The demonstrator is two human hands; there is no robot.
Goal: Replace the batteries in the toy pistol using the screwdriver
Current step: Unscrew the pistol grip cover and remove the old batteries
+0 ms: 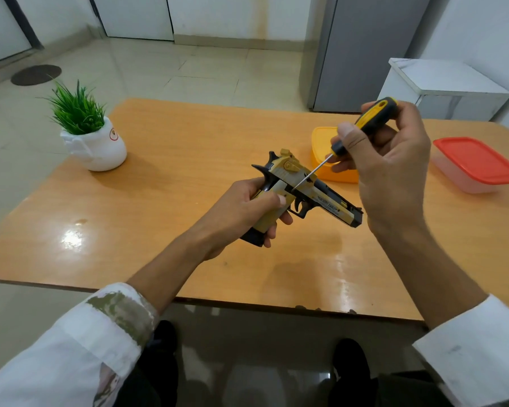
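Observation:
A tan and black toy pistol [309, 191] is held above the middle of the wooden table [171, 183], its barrel pointing right and toward me. My left hand [241, 214] is wrapped around its grip. My right hand [391, 168] holds a screwdriver [365, 121] with a yellow and black handle, up and to the right of the pistol. The thin metal shaft slants down to the left, and its tip touches the pistol's side just above the grip. No batteries are visible.
An orange-lidded container [323, 145] sits on the table behind the pistol, partly hidden by my right hand. A clear box with a red lid [476, 163] stands at the right edge. A small potted plant [91, 133] is at the far left corner.

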